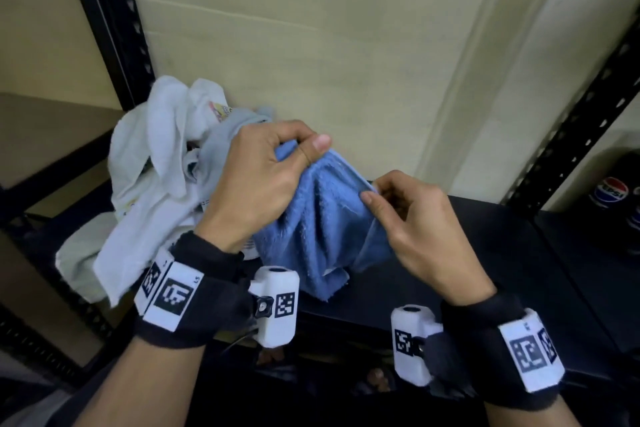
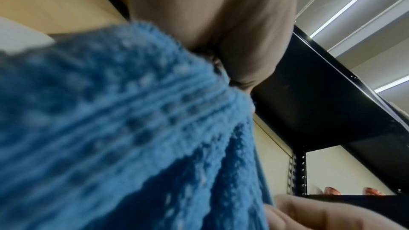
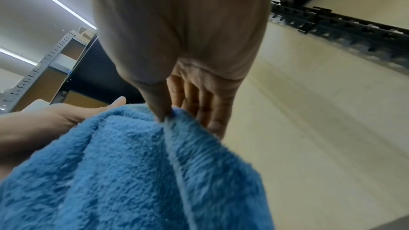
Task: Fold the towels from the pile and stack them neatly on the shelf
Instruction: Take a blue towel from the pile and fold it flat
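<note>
A: Status on the blue towel (image 1: 322, 218)?

B: We have it up off the black shelf (image 1: 485, 253), hanging bunched between both hands. Left hand (image 1: 256, 177) pinches one part of the top edge, thumb over curled fingers. Right hand (image 1: 412, 218) pinches the hemmed edge a bit further along, thumb against fingertip; the right wrist view shows the hem running straight down from that pinch.

A: Why hold it there?

B: Our guess: we're hunting for corners. With two grips along one edge, gravity can pull the rest straight. For now it still hangs in deep vertical folds, lower end just touching or close above the shelf, can't tell which.

A: Rest of the pile (image 1: 156, 177)?

B: White and grey towels, crumpled, on the shelf's left side against the upright post (image 1: 114, 28), just behind our left hand. Unfolded. We see no folded stack anywhere in view, so we judge the task is early.

A: Next?

B: Probably slide the hands apart along the hem to spread it flat. The bare shelf on the right looks like the place to lay it.

A: Risk?

B: Fluffy fabric and a thin pinch, so the hem could slip. Also, our left wrist sits close to the pile and could drag it.
</note>
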